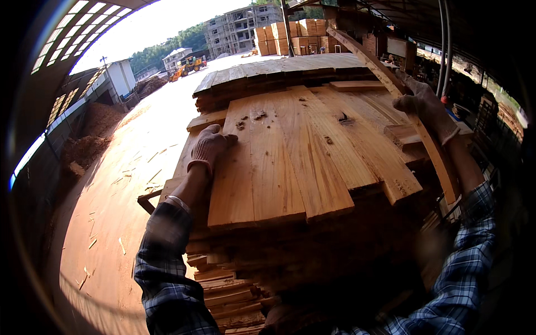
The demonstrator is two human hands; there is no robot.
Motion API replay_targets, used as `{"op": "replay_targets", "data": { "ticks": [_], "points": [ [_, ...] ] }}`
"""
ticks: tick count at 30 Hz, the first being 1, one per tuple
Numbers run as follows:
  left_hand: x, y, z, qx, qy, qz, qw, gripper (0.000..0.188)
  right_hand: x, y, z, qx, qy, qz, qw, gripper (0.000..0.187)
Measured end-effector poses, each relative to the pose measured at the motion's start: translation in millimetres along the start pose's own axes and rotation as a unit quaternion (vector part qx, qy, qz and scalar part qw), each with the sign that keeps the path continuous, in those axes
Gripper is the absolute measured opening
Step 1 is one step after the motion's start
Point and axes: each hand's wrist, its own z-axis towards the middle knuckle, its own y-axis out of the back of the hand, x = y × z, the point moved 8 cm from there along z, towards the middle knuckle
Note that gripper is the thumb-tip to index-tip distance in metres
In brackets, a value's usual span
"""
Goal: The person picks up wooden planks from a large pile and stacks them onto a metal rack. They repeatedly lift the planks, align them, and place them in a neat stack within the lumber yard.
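Observation:
My left hand [211, 146], in a knitted glove, is at the left edge of a wide plank [230, 184]. Its fingers are curled at that edge and its thumb lies over the plank's top. Several planks lie side by side on the stack, some with dark knots and holes. On the right, my gloved right hand [429, 109] is closed around a long, narrow board [435, 153]. That board slants from the far side of the stack toward me, raised along the right side. The fingers' undersides are hidden.
Behind the near planks is another layer of greyish boards [268, 70]. Rough board ends [229, 296] show lower in the stack. Wood scraps [121, 245] litter the ground at left. Farther off are stacked lumber bundles [296, 36], a yellow loader [190, 66] and a post [287, 28].

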Motion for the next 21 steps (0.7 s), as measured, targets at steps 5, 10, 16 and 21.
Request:
{"op": "replay_targets", "data": {
  "ticks": [5, 10, 16, 21],
  "points": [
    [20, 10, -12, 0.052, -0.052, -0.014, 0.997, 0.048, 86, 2, -121, -0.148, 0.192, -0.201, 0.949, 0.089],
    [-11, -1, -39, 0.167, -0.099, -0.215, 0.957, 0.049, 97, -39, -231, -0.121, 0.278, -0.401, 0.864, 0.079],
    [-28, 22, -107, 0.145, -0.063, -0.400, 0.903, 0.048, 73, -115, -212, -0.181, 0.406, -0.427, 0.787, 0.051],
    [-1, 29, -96, 0.142, -0.078, -0.470, 0.868, 0.055, 66, -120, -170, -0.321, 0.399, -0.342, 0.788, 0.050]
  ]
}}
